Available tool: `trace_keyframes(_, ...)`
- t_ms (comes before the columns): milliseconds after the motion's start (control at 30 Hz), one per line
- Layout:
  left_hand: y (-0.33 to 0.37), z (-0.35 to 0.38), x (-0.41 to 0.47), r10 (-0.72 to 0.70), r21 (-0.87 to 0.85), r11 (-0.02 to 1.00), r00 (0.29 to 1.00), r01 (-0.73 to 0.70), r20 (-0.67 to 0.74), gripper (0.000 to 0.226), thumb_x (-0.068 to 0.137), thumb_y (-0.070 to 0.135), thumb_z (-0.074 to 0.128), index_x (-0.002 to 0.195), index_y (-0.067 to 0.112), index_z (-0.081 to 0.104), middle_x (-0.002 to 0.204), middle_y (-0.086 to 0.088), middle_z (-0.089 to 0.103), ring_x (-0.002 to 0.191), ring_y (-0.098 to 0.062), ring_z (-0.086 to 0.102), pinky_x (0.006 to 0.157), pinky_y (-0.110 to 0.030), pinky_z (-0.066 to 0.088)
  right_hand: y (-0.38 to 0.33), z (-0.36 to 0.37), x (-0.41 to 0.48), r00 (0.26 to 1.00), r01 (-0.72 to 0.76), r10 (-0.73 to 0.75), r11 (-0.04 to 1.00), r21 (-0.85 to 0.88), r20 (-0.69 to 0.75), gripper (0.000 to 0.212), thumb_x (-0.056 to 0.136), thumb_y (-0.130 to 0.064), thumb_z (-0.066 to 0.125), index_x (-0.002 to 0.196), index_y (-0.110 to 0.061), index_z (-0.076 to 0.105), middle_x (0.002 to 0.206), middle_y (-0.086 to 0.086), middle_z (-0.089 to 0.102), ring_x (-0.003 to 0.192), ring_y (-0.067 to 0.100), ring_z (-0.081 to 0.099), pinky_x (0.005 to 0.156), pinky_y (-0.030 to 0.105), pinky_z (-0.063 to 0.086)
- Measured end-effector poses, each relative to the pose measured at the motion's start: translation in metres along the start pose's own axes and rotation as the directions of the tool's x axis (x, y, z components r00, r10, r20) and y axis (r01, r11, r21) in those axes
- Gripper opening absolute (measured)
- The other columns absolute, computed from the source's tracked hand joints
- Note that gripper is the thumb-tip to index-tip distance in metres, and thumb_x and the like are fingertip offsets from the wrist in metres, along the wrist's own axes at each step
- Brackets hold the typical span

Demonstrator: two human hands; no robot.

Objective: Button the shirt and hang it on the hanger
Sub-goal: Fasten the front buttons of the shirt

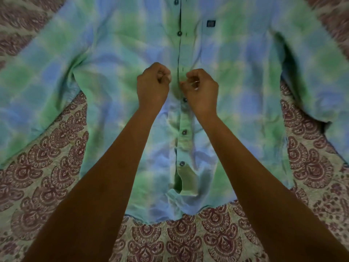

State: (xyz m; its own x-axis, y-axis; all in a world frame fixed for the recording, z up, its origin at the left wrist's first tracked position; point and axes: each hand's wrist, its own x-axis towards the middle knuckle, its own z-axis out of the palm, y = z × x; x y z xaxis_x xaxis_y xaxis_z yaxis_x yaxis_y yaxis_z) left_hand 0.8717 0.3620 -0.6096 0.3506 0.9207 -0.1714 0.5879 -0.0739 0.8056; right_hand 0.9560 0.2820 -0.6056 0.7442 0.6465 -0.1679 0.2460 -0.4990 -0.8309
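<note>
A blue and green checked shirt lies flat, front up, with its hem toward me and its sleeves spread to both sides. Dark buttons run down the placket. The three nearest me sit through their holes, and two farther ones lie beside open buttonholes. My left hand is curled into a fist just left of the placket at mid-chest, pinching the cloth edge. My right hand is closed on the placket edge just right of it. The button between my hands is hidden. No hanger is in view.
The shirt rests on a cream bedspread printed with maroon fan motifs, which fills the whole frame. A small dark label sits on the shirt's chest at upper right.
</note>
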Motion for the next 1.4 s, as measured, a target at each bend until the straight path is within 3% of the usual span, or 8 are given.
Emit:
trace_keyframes(133,0.003,0.004,0.016,-0.031,-0.105,0.994,0.999,0.035,0.039,0.035,0.071,-0.007,0.036,0.084,0.002,0.067,0.08,-0.013,0.068,0.081,-0.029,0.067,0.08,-0.044,0.056,-0.002,0.01,0.025,0.98,0.077,-0.005,0.931,-0.358,0.197,0.037,0.076,-0.014,0.066,0.11,-0.003,0.055,0.109,0.016,0.057,0.095,0.03,0.057,0.074,0.034,0.042)
trace_keyframes(333,0.007,0.013,0.021,-0.036,-0.023,0.999,0.988,0.039,0.148,0.034,0.075,-0.014,0.043,0.092,-0.002,0.069,0.095,-0.019,0.07,0.087,-0.022,0.065,0.086,-0.029,0.052,0.006,0.015,0.037,0.968,0.198,-0.094,0.853,-0.482,0.231,0.007,0.08,-0.006,0.049,0.081,-0.012,0.046,0.09,0.02,0.061,0.083,0.035,0.057,0.06,0.03,0.027)
trace_keyframes(467,0.006,0.023,0.021,0.018,0.137,0.99,0.994,-0.032,0.107,0.032,0.082,-0.003,0.044,0.1,0.006,0.069,0.105,-0.01,0.07,0.099,-0.022,0.064,0.081,-0.012,0.038,0.016,0.006,0.039,0.998,-0.014,0.024,0.983,-0.181,0.054,0.035,0.076,-0.008,0.055,0.053,-0.022,0.033,0.052,-0.003,0.039,0.056,0.018,0.04,0.05,0.024,0.027)
trace_keyframes(567,0.004,0.029,0.024,0.074,0.242,0.965,0.99,-0.102,0.124,0.029,0.087,0.007,0.049,0.11,0.009,0.066,0.112,-0.01,0.068,0.106,-0.023,0.061,0.088,-0.02,0.041,0.024,0.004,0.038,0.984,-0.18,0.177,0.97,0.162,0.033,0.02,0.078,-0.014,0.059,0.06,-0.023,0.057,0.058,0.0,0.052,0.059,0.015,0.05,0.068,0.038,0.051)
trace_keyframes(700,0.01,0.037,0.03,0.128,0.377,0.904,0.97,-0.201,0.208,0.023,0.085,0.006,0.051,0.101,0.007,0.068,0.105,-0.015,0.067,0.098,-0.029,0.061,0.083,-0.034,0.049,0.032,0.005,0.039,0.954,-0.301,0.288,0.905,0.3,0.087,0.016,0.078,-0.018,0.063,0.063,-0.022,0.066,0.069,0.01,0.063,0.067,0.024,0.058,0.076,0.051,0.052)
trace_keyframes(933,0.016,0.038,0.037,-0.007,0.269,0.963,0.992,-0.026,0.122,0.013,0.08,0.005,0.056,0.081,0.007,0.069,0.092,-0.009,0.071,0.091,-0.023,0.065,0.081,-0.021,0.046,0.033,0.013,0.035,0.949,-0.312,0.306,0.89,0.332,0.072,0.026,0.077,-0.011,0.06,0.063,-0.032,0.062,0.066,-0.004,0.062,0.069,0.017,0.055,0.077,0.046,0.05)
trace_keyframes(1067,0.022,0.039,0.036,-0.154,0.042,0.988,0.976,0.15,0.156,0.011,0.076,0.001,0.06,0.078,0.002,0.07,0.084,-0.018,0.071,0.084,-0.033,0.068,0.083,-0.041,0.056,0.029,0.016,0.035,0.948,-0.315,0.313,0.897,0.311,0.057,0.031,0.081,-0.008,0.059,0.062,-0.032,0.061,0.06,-0.008,0.057,0.066,0.015,0.052,0.074,0.043,0.051)
trace_keyframes(1400,0.027,0.041,0.029,-0.264,0.003,0.964,0.962,0.265,0.073,0.011,0.078,0.005,0.062,0.074,0.01,0.072,0.081,-0.012,0.072,0.081,-0.027,0.069,0.077,-0.04,0.058,0.029,0.016,0.027,0.955,-0.293,0.293,0.9,0.321,0.049,0.019,0.086,-0.008,0.057,0.1,-0.006,0.071,0.099,0.012,0.071,0.093,0.024,0.066,0.091,0.043,0.052)
